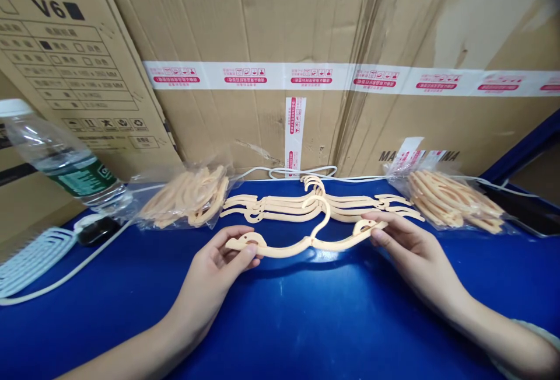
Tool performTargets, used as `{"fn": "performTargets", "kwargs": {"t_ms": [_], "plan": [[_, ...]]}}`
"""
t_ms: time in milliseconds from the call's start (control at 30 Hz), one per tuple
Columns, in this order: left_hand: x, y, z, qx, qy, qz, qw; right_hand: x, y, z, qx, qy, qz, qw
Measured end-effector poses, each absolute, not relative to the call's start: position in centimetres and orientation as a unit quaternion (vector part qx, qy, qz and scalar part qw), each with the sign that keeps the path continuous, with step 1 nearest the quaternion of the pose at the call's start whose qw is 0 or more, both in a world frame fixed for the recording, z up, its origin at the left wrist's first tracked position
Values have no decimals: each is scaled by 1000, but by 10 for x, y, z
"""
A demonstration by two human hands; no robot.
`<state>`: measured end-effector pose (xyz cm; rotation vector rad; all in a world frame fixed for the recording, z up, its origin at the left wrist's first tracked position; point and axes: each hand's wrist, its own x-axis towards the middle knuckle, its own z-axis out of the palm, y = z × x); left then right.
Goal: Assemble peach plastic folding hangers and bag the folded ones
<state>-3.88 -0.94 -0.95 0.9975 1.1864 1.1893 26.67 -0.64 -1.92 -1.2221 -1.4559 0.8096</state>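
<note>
A cream-coloured clothes hanger [284,250] is held up above the blue table, its hook pointing upward and away from me. My left hand [223,257] is closed around its left end, thumb on top near the cut-out. At the opposite end, my right hand [406,246] pinches the tip between thumb and fingers. Just behind, several matching hangers [284,208] lie stacked in a row on the table, their hooks toward the cardboard. The held hanger's hook overlaps part of that stack in view.
Clear plastic bags of hangers lie at left [188,196] and right [455,199]. A water bottle [83,175], a pale blue brush [35,257] and a white cable [87,260] are at the left. Cardboard boxes [254,18] stand along the back. A dark flat device [525,211] lies far right.
</note>
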Motion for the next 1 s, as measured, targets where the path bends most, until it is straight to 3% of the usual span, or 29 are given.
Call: {"fn": "performTargets", "kwargs": {"t_ms": [200,367,633,1000], "plan": [[-29,-16,-9,465,502,486,544,241,-20,-19,-447,-509,484,554],[-23,-21,-9,511,504,458,524,223,-34,-12,-406,-610,558,389],[-24,-25,-9,554,483,468,491,233,-49,0,-393,-757,466,236],[-26,-37,-10,710,358,406,450,238,-51,-3,-409,-769,433,231]]}}
